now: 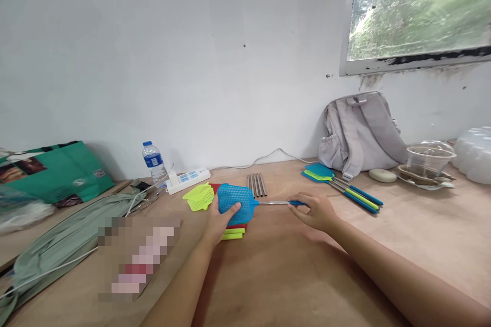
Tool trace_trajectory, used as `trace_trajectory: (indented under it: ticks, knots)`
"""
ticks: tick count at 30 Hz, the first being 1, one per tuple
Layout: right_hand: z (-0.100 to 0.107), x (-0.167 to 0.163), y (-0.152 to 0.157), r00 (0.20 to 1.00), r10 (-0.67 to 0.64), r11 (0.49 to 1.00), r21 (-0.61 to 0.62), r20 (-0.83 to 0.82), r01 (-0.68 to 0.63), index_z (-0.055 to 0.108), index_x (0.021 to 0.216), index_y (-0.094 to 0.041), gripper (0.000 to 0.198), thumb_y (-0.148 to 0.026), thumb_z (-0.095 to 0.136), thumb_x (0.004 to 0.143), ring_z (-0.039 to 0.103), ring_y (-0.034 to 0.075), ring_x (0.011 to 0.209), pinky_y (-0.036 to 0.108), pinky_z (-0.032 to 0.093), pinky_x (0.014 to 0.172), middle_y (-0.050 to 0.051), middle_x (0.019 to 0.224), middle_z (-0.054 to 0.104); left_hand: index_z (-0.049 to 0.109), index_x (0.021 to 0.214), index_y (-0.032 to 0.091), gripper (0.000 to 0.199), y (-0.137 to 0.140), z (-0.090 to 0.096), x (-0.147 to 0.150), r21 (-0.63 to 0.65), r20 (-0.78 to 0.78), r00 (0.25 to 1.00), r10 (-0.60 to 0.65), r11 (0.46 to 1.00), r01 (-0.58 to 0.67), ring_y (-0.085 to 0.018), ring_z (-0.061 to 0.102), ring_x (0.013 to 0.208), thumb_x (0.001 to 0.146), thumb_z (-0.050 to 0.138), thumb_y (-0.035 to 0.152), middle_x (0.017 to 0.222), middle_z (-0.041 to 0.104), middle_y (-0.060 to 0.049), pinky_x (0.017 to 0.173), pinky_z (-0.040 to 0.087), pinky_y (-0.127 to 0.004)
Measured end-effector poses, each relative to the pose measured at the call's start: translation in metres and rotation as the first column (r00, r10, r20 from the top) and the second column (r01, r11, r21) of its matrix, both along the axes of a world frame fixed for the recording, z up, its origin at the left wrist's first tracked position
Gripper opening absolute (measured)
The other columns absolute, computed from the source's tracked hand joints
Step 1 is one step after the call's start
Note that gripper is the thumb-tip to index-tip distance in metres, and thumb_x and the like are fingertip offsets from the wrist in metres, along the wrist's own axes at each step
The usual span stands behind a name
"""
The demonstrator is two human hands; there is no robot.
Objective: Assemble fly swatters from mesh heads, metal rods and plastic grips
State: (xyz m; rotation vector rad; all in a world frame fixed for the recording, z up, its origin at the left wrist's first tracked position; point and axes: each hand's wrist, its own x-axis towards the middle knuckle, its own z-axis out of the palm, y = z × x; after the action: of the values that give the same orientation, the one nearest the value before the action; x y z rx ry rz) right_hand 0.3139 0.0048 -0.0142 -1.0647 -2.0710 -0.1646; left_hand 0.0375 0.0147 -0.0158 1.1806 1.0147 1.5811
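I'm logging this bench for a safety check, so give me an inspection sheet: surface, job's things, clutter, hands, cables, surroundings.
Surface: brown table, partly covered.
Job's things: blue flyswatter in hand; yellow-green swatter heads, metal rods and a pile of flyswatters lie nearby.
Clutter: water bottle, green bag, backpack.
Hands: left hand grips the swatter's head, right hand its handle.
Cables: white cables beside the power strip and across the green cloth.
Surroundings: white wall; window, dark stains below.

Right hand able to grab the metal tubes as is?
Probably not yet: the right hand holds the blue handle and would likely need to let go; the metal tubes lie nearby, mostly uncovered.
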Motion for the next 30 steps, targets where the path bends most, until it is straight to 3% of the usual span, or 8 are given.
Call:
trace_trajectory:
  ticks: [6, 10, 17, 21, 23, 25, 27, 30]
  knots:
    - [0.002, 0.008, 0.003, 0.995, 0.080, 0.997, -0.002, 0.054, -0.080, 0.064, 0.095, -0.022, 0.024, -0.033, 0.047, 0.082, 0.062, 0.015, 0.068, 0.023, 0.042, 0.057, 0.004, 0.081, 0.069, 0.048, 0.110, 0.024, 0.064, -0.007, 0.004, 0.004, -0.024, -0.091, 0.996, 0.010, 1.000, -0.012, -0.020, 0.060, 0.086, 0.053, 0.077, 0.025, 0.100, 0.061, -0.006, 0.074, 0.052, -0.035]
    - [0.004, 0.009, 0.003, 0.984, 0.152, 0.988, -0.039, 0.087, -0.149, 0.065, 0.089, -0.021, 0.025, -0.033, 0.044, 0.084, 0.058, 0.013, 0.060, 0.022, 0.039, 0.054, 0.004, 0.073, 0.067, 0.050, 0.108, 0.023, 0.064, -0.011, 0.010, 0.005, -0.045, -0.118, 0.993, 0.021, 0.999, -0.026, -0.022, 0.061, 0.086, 0.051, 0.078, 0.025, 0.099, 0.062, -0.006, 0.074, 0.051, -0.037]
    - [0.014, 0.007, -0.001, 0.977, 0.187, 0.981, -0.073, 0.105, -0.180, 0.065, 0.085, -0.019, 0.026, -0.031, 0.042, 0.085, 0.053, 0.012, 0.056, 0.023, 0.036, 0.052, 0.004, 0.062, 0.062, 0.054, 0.102, 0.022, 0.062, -0.016, 0.014, 0.015, -0.043, -0.038, 0.999, 0.034, 0.998, -0.036, -0.022, 0.062, 0.081, 0.046, 0.080, 0.018, 0.094, 0.064, -0.006, 0.070, 0.052, -0.035]
    - [0.020, 0.005, -0.005, 0.977, 0.209, 0.975, -0.083, 0.036, -0.205, 0.064, 0.089, -0.019, 0.020, -0.027, 0.048, 0.081, 0.055, 0.013, 0.061, 0.023, 0.039, 0.055, 0.005, 0.070, 0.064, 0.054, 0.101, 0.021, 0.053, -0.013, 0.018, 0.008, -0.111, 0.228, 0.970, -0.081, 0.988, 0.109, -0.023, 0.063, 0.078, 0.052, 0.076, 0.021, 0.088, 0.067, -0.004, 0.069, 0.052, -0.037]
    - [0.020, 0.001, -0.006, 0.974, 0.226, 0.967, -0.112, -0.034, -0.228, 0.064, 0.088, -0.018, 0.019, -0.023, 0.050, 0.077, 0.056, 0.013, 0.062, 0.023, 0.040, 0.054, 0.005, 0.072, 0.064, 0.057, 0.095, 0.019, 0.040, -0.009, 0.019, -0.002, -0.107, 0.413, 0.901, -0.133, 0.975, 0.193, -0.024, 0.063, 0.079, 0.061, 0.068, 0.034, 0.084, 0.067, -0.005, 0.069, 0.051, -0.039]
    - [0.017, -0.005, -0.008, 0.967, 0.226, 0.960, -0.141, -0.114, -0.241, 0.065, 0.087, -0.018, 0.019, -0.021, 0.049, 0.076, 0.056, 0.014, 0.062, 0.023, 0.041, 0.053, 0.005, 0.072, 0.064, 0.058, 0.089, 0.018, 0.034, -0.005, 0.019, -0.011, -0.025, 0.545, 0.817, -0.187, 0.971, 0.238, -0.025, 0.063, 0.082, 0.067, 0.056, 0.044, 0.085, 0.067, -0.006, 0.073, 0.050, -0.040]
    - [0.013, -0.015, -0.009, 0.960, 0.198, 0.958, -0.169, -0.196, -0.232, 0.065, 0.089, -0.018, 0.021, -0.022, 0.048, 0.077, 0.058, 0.014, 0.065, 0.024, 0.043, 0.056, 0.004, 0.075, 0.065, 0.058, 0.087, 0.018, 0.029, -0.003, 0.017, -0.013, 0.040, 0.571, 0.782, -0.251, 0.960, 0.279, -0.025, 0.061, 0.089, 0.067, 0.052, 0.039, 0.089, 0.067, -0.007, 0.080, 0.046, -0.042]
    - [0.005, -0.032, -0.014, 0.951, 0.137, 0.958, -0.207, -0.277, -0.198, 0.064, 0.094, -0.019, 0.023, -0.025, 0.048, 0.079, 0.060, 0.017, 0.070, 0.027, 0.046, 0.061, 0.004, 0.080, 0.067, 0.057, 0.093, 0.016, 0.034, -0.007, 0.015, 0.001, 0.026, 0.442, 0.814, -0.376, 0.913, 0.407, -0.026, 0.057, 0.100, 0.059, 0.054, 0.015, 0.101, 0.064, -0.009, 0.091, 0.038, -0.043]
